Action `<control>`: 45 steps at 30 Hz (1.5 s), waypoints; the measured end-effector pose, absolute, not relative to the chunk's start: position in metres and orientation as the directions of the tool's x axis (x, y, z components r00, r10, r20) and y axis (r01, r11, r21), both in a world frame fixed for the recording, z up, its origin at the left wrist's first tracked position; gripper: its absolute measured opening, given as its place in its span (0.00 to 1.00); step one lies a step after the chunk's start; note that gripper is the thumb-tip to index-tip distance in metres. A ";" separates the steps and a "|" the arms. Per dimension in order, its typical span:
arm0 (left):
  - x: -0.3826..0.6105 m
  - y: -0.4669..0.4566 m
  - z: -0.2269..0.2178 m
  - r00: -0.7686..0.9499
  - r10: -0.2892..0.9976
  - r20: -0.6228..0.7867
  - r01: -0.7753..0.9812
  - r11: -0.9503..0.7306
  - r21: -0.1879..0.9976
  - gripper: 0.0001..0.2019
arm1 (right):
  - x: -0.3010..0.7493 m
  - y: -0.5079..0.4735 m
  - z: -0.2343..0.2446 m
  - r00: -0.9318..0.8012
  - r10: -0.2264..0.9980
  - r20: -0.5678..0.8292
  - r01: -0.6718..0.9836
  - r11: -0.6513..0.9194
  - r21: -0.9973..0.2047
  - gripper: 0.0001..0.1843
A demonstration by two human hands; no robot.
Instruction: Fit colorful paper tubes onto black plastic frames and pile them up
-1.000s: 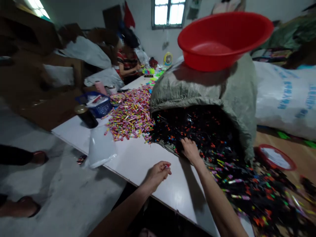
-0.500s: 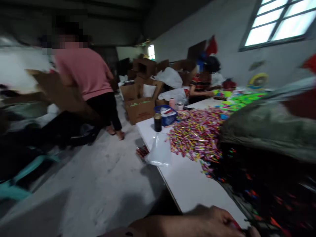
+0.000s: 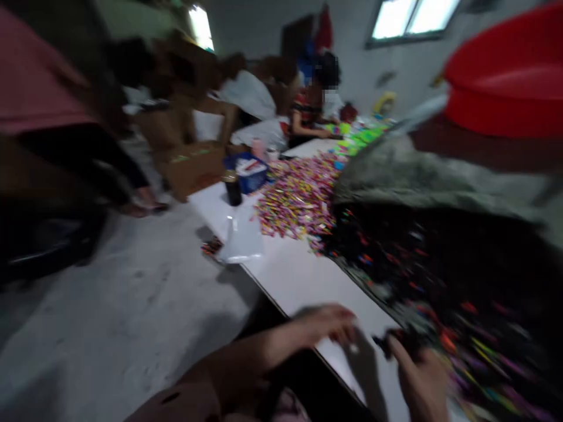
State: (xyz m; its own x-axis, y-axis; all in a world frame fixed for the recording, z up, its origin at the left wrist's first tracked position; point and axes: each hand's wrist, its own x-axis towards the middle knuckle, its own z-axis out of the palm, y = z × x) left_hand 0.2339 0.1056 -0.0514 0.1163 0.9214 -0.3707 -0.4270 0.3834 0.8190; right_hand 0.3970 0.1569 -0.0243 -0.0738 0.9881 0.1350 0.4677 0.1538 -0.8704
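Note:
My left hand (image 3: 329, 325) is above the white table (image 3: 299, 275) near its front edge. Its fingers are bent loosely downward and hold nothing that I can make out, though motion blurs them. To its right, my right hand (image 3: 424, 375) grips a small black piece (image 3: 407, 340) between thumb and fingers; its exact kind is too blurred to tell. Beside that hand spreads a heap of small black pieces (image 3: 440, 258) mixed with coloured bits, lying in the mouth of a large grey-green sack (image 3: 396, 170).
Small pink and yellow pieces (image 3: 294, 199) cover the table farther off, near a clear plastic bag (image 3: 241, 240), a dark jar (image 3: 232, 190) and a blue basket (image 3: 253, 181). A red basin (image 3: 505, 76) is at upper right. One person (image 3: 305, 114) sits beyond; another (image 3: 39, 76) stands left.
The view has swung right and down, shifting the table leftward and bringing the red basin into sight. My hands, close together at the bottom edge before, are now apart and more visible.

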 end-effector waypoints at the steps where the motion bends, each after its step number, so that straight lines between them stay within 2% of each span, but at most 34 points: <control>1: 0.232 0.106 -0.049 0.027 0.927 -0.373 -0.385 0.354 0.852 0.10 | 0.399 0.154 -0.025 -0.034 0.996 0.088 0.464 0.094 -0.881 0.21; 3: 0.224 0.111 -0.045 -0.145 0.937 -0.318 -0.290 0.268 0.919 0.11 | 0.397 0.149 -0.030 -0.027 1.000 -0.005 0.483 0.009 -0.876 0.20; 6: 0.216 0.115 -0.042 -0.131 0.968 -0.212 -0.186 0.186 0.965 0.15 | 0.384 0.143 -0.038 0.022 0.992 -0.120 0.480 -0.116 -0.869 0.17; 8: 0.218 0.112 -0.040 -0.078 0.981 -0.178 -0.121 0.168 0.978 0.18 | 0.374 0.136 -0.033 0.032 0.992 -0.125 0.365 -0.128 -0.922 0.17; 11: 0.225 0.106 -0.039 -0.022 0.991 -0.131 -0.049 0.130 0.990 0.20 | 0.363 0.125 -0.015 0.020 0.998 -0.055 0.134 -0.057 -0.989 0.15; 14: 0.231 0.104 -0.038 -0.022 0.998 -0.065 0.006 0.065 0.998 0.19 | 0.357 0.118 -0.006 0.049 0.997 -0.060 0.028 -0.062 -0.998 0.13; 20: 0.236 0.104 -0.042 -0.100 0.989 0.104 0.126 -0.091 0.988 0.13 | 0.357 0.110 -0.013 0.149 0.987 -0.061 0.083 -0.074 -0.994 0.13; 23: 0.240 0.103 -0.046 -0.099 0.989 0.113 0.130 -0.100 0.986 0.14 | 0.356 0.107 -0.013 0.161 0.987 -0.014 0.145 -0.037 -0.989 0.12; 26: 0.245 0.100 -0.051 -0.175 0.978 0.115 0.111 -0.096 0.989 0.14 | 0.355 0.103 -0.015 0.180 0.984 0.017 0.196 -0.019 -0.980 0.12; 29: 0.251 0.096 -0.055 -0.252 0.961 0.112 0.094 -0.091 0.991 0.13 | 0.355 0.099 -0.022 0.203 0.979 -0.009 0.182 -0.047 -0.982 0.14; 32: 0.254 0.094 -0.056 -0.238 0.964 0.117 0.115 -0.092 0.989 0.13 | 0.357 0.098 -0.027 0.235 0.971 -0.048 0.168 -0.089 -0.982 0.15; 35: 0.253 0.094 -0.053 -0.206 0.947 0.246 0.249 -0.192 0.949 0.12 | 0.359 0.097 -0.026 0.241 0.967 -0.084 0.143 -0.121 -0.982 0.16; 38: 0.251 0.093 -0.048 -0.146 0.882 0.448 0.442 -0.347 0.827 0.12 | 0.363 0.096 -0.021 0.236 0.963 -0.127 0.109 -0.156 -0.982 0.17; 40: 0.251 0.089 -0.047 -0.086 0.846 0.526 0.537 -0.406 0.740 0.12 | 0.366 0.095 -0.019 0.234 0.960 -0.152 0.085 -0.176 -0.981 0.17; 42: 0.254 0.080 -0.051 -0.040 0.852 0.522 0.572 -0.409 0.711 0.14 | 0.366 0.094 -0.022 0.207 0.962 -0.180 0.059 -0.196 -0.979 0.19; 45: 0.261 0.065 -0.065 -0.056 0.920 0.387 0.546 -0.296 0.784 0.16 | 0.360 0.096 -0.035 0.124 0.967 -0.225 0.036 -0.231 -0.972 0.21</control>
